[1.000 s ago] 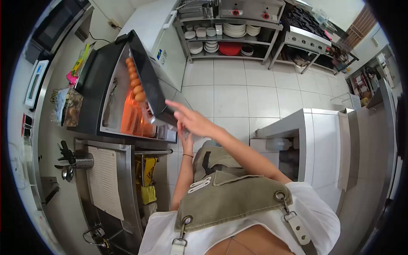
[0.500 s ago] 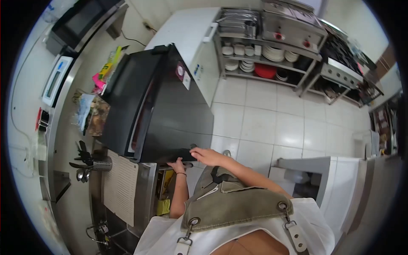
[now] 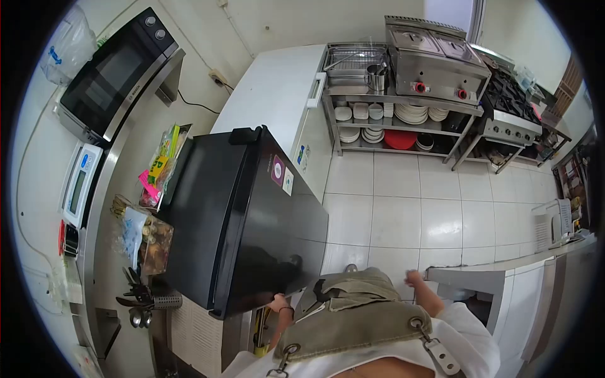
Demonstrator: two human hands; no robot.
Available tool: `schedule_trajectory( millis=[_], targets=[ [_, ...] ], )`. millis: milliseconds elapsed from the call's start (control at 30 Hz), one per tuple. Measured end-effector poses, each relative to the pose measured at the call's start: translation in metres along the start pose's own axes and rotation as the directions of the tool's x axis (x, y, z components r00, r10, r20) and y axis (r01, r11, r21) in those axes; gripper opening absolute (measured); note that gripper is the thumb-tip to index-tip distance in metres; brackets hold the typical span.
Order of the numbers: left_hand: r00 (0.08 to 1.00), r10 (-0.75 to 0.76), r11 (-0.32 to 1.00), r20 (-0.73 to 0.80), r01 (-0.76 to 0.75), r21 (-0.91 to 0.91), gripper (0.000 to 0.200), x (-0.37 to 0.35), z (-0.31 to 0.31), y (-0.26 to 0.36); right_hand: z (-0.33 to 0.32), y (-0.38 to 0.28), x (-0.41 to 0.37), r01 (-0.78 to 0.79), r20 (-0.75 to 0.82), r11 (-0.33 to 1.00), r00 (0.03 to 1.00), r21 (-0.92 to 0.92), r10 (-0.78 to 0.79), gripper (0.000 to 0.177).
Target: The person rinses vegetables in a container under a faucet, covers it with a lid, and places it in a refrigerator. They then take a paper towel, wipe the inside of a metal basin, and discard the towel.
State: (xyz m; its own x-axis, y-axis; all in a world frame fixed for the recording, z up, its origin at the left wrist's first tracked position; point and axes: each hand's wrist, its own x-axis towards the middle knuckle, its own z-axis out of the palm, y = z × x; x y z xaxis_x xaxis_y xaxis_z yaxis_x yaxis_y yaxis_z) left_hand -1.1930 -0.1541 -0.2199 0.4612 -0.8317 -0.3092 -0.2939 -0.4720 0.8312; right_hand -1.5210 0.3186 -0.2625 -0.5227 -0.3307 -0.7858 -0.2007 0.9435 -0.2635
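My left hand (image 3: 277, 303) is at the near lower edge of the black mini fridge's door (image 3: 274, 246), seemingly touching it. Its thumb and fingers look apart, though part of the hand is hidden, and I see nothing held in it. The fridge (image 3: 198, 220) has its door closed against the body, with round and square stickers on the front. Off to the right, away from the fridge, my right hand (image 3: 413, 277) is near the corner of a white counter (image 3: 498, 280). It is small and blurred, so its fingers cannot be made out.
A white chest freezer (image 3: 271, 88) stands beyond the fridge. Farther back are a steel shelf (image 3: 403, 97) with stacked dishes and a gas stove (image 3: 513, 123). At left are a microwave (image 3: 120, 69), a scale (image 3: 80, 186), food bags (image 3: 154, 242) and a utensil holder (image 3: 167, 302).
The gap at the fridge door has closed. My right hand has left the door front and moved right. My left hand remains by the door edge. The view has tilted up.
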Motion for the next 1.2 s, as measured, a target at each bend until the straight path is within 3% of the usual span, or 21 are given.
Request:
schedule_trajectory(
  millis=[33, 67, 133, 167, 200, 267, 333, 433, 633, 700, 733, 767, 800, 833, 867, 900, 933, 967, 1000, 1067, 1200],
  targets=[
    [0.998, 0.066, 0.997, 0.007, -0.066, 0.035, 0.072, 0.007, 0.000, -0.010, 0.012, 0.050, 0.002, -0.393, 0.149, 0.626, 0.902, 0.674, 0.406, 0.027],
    [0.997, 0.066, 0.998, -0.040, -0.066, 0.022, 0.060, 0.004, 0.001, -0.010, 0.071, 0.155, 0.052, -0.048, 0.038, 0.946, 0.999, 0.320, 0.038, 0.022],
    [0.993, 0.104, 0.990, -0.053, -0.098, 0.096, 0.051, -0.015, -0.002, 0.003, 0.008, 0.128, -0.030, -0.534, 0.280, 0.570, 0.834, 0.624, 0.475, 0.028],
    [0.987, 0.152, 0.974, -0.059, -0.139, 0.178, 0.043, -0.020, -0.009, 0.010, -0.007, 0.123, -0.040, -0.535, 0.281, 0.570, 0.834, 0.624, 0.475, 0.028],
    [0.996, -0.092, 0.973, 0.017, 0.086, 0.212, 0.044, -0.032, -0.017, 0.037, -0.013, 0.135, -0.043, -0.564, 0.277, 0.491, 0.795, 0.663, 0.539, 0.029],
    [0.996, -0.085, 0.945, 0.004, 0.080, 0.317, 0.043, -0.048, -0.024, 0.064, -0.015, 0.134, -0.057, -0.591, 0.287, 0.395, 0.744, 0.703, 0.603, 0.029],
    [0.996, -0.087, 0.904, -0.009, 0.083, 0.419, 0.043, -0.078, -0.025, 0.091, -0.030, 0.107, -0.061, -0.334, 0.086, 0.323, 0.800, 0.886, 0.593, 0.032],
    [0.996, -0.047, 0.967, -0.069, 0.063, 0.246, 0.040, -0.099, -0.026, 0.110, -0.030, 0.059, -0.052, -0.288, 0.097, 0.364, 0.882, 0.886, 0.461, 0.040],
    [0.948, 0.262, 0.768, 0.179, -0.317, 0.556, 0.029, -0.007, -0.027, -0.020, -0.036, -0.041, -0.012, -0.392, 0.275, 0.534, 0.918, 0.750, 0.287, 0.036],
    [0.932, 0.145, 0.854, 0.332, -0.287, 0.433, 0.029, -0.037, -0.057, 0.048, -0.044, -0.072, 0.008, -0.435, 0.325, 0.663, 0.900, 0.609, 0.292, 0.034],
    [0.732, 0.113, 0.529, 0.671, -0.616, 0.583, 0.031, -0.014, -0.064, 0.059, -0.050, -0.091, 0.021, -0.397, 0.320, 0.736, 0.913, 0.548, 0.255, 0.035],
    [0.462, -0.106, 0.137, 0.881, -0.870, 0.473, 0.032, 0.019, -0.090, 0.059, -0.056, -0.105, 0.031, -0.359, 0.322, 0.801, 0.921, 0.479, 0.221, 0.036],
    [0.427, -0.090, 0.744, 0.900, -0.572, 0.346, 0.043, 0.052, -0.121, 0.045, -0.067, -0.120, 0.044, -0.335, 0.324, 0.836, 0.924, 0.434, 0.203, 0.036],
    [0.400, -0.192, 0.526, 0.896, -0.729, 0.438, 0.041, 0.054, -0.143, 0.096, -0.078, -0.136, 0.064, -0.248, 0.274, 0.861, 0.953, 0.445, 0.133, 0.037],
    [0.392, -0.309, 0.272, 0.867, -0.836, 0.476, 0.040, 0.049, -0.170, 0.155, -0.087, -0.153, 0.077, -0.161, 0.227, 0.878, 0.972, 0.451, 0.062, 0.038],
    [0.658, -0.027, 0.731, 0.753, -0.501, 0.463, 0.040, 0.113, -0.195, 0.099, -0.105, -0.178, 0.077, -0.072, 0.146, 0.885, 0.989, 0.460, 0.004, 0.037],
    [0.877, 0.073, 0.530, 0.475, -0.438, 0.727, 0.035, 0.136, -0.218, 0.127, -0.115, -0.197, 0.076, -0.015, 0.100, 0.864, 0.994, 0.503, -0.041, 0.036],
    [0.858, 0.395, 0.719, 0.328, -0.511, 0.470, 0.027, 0.098, -0.237, 0.195, -0.125, -0.214, 0.079, 0.045, 0.054, 0.839, 0.995, 0.543, -0.088, 0.036],
    [0.915, 0.390, 0.782, 0.105, -0.389, 0.487, 0.028, 0.075, -0.256, 0.255, -0.134, -0.231, 0.079, 0.082, 0.063, 0.855, 0.989, 0.512, -0.133, 0.036],
    [0.707, 0.701, 0.709, -0.092, -0.679, 0.192, 0.028, 0.078, -0.301, 0.329, -0.142, -0.250, 0.072, 0.116, 0.006, 0.828, 0.990, 0.549, -0.143, 0.036],
    [0.365, 0.805, 0.474, -0.469, -0.870, 0.136, 0.031, 0.067, -0.358, 0.478, -0.112, -0.227, 0.082, 0.078, 0.086, 0.885, 0.988, 0.460, -0.132, 0.033]
  ],
)
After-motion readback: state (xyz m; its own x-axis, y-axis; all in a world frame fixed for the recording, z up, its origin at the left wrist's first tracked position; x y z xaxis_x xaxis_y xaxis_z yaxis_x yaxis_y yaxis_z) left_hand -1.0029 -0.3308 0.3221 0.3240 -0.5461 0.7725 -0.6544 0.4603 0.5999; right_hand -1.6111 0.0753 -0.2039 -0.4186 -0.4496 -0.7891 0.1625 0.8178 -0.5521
